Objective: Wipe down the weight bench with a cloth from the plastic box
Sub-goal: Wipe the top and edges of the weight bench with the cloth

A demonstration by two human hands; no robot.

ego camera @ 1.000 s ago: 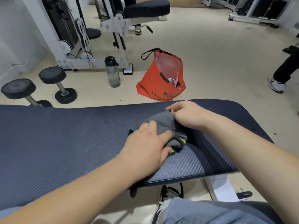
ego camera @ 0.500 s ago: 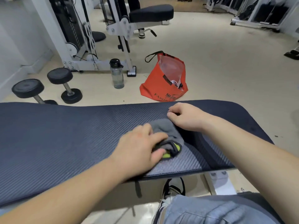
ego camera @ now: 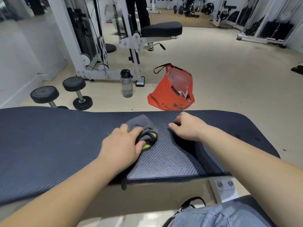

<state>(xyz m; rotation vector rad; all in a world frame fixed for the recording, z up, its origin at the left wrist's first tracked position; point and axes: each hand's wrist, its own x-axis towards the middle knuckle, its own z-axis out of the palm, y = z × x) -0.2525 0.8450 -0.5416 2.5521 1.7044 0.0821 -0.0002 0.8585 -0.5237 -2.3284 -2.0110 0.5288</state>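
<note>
The dark blue padded weight bench (ego camera: pixel 49 145) runs across the view in front of me. A grey cloth (ego camera: pixel 141 125) with yellow-green patches lies bunched on its middle. My left hand (ego camera: pixel 123 143) lies over the near side of the cloth and grips it, thumb against the yellow-green fold. My right hand (ego camera: pixel 186 126) rests on the bench pad to the right of the cloth, apart from it, fingers loosely curled and holding nothing. No plastic box is in view.
On the floor beyond the bench are an orange bag (ego camera: pixel 170 94), a water bottle (ego camera: pixel 126 84) and two black dumbbells (ego camera: pixel 77 92). A white weight machine with a black seat (ego camera: pixel 161 29) stands behind, with a person's legs (ego camera: pixel 141 12) by it.
My right hand has let go of the cloth's edge and now rests to its right. My left hand has slid the cloth left and away along the pad.
</note>
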